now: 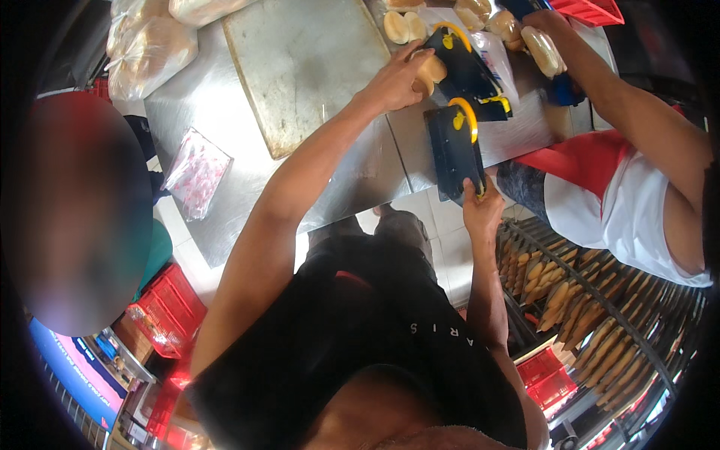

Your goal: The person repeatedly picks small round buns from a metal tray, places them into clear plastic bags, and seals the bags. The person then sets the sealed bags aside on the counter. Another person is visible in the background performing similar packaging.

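Note:
My left hand (396, 81) reaches over the steel table (360, 180) and grips bread rolls (434, 68), its fingers curled around them. Behind those rolls stands a dark box-like device (458, 62) with a curved yellow-orange strip and yellow fittings. A second device (453, 146) of the same kind sits nearer to me, at the table's front edge. My right hand (484, 205) holds its near end, thumb on top. More rolls (405, 27) lie just beyond my left hand, beside clear plastic bags (495, 62).
A worn metal baking sheet (309, 73) lies on the table, left of the devices. Bagged bread (149, 56) and a printed plastic packet (197, 171) are at the left. A co-worker's arm (613, 95) reaches in from the right near a bagged roll (543, 53). A bread rack (596, 315) stands behind.

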Demonstrator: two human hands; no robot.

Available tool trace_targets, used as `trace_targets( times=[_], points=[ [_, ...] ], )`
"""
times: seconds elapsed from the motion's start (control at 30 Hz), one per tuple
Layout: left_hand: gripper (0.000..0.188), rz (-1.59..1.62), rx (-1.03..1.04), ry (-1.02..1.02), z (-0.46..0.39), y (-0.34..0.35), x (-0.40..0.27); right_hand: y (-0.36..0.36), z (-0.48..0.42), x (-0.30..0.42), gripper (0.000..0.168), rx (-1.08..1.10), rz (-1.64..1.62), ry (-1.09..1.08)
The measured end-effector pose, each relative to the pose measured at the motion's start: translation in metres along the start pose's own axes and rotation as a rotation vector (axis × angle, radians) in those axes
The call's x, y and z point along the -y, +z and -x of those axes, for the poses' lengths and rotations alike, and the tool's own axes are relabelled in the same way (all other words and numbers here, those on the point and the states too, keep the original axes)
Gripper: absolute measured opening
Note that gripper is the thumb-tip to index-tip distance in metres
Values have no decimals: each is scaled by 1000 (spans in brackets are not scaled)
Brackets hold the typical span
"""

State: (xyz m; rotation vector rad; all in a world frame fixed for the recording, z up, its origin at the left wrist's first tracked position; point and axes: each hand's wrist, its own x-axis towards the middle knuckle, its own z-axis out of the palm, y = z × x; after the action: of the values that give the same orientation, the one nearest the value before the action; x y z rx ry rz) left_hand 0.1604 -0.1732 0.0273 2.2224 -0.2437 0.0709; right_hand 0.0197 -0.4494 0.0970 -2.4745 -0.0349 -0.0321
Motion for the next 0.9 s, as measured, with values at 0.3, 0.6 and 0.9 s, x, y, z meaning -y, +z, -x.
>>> trace_targets(
  times=[0.3, 0.6, 0.9],
  points=[
    [92, -429, -353, -52, 161, -47, 35, 20, -2, 13, 23, -99, -47, 49],
    [50, -45, -229, -179, 164, -75, 22, 49, -51, 75, 46, 102, -47, 199],
    [40, 126, 833, -204, 241, 58, -34, 36, 84, -92, 55, 147, -513, 404]
  ],
)
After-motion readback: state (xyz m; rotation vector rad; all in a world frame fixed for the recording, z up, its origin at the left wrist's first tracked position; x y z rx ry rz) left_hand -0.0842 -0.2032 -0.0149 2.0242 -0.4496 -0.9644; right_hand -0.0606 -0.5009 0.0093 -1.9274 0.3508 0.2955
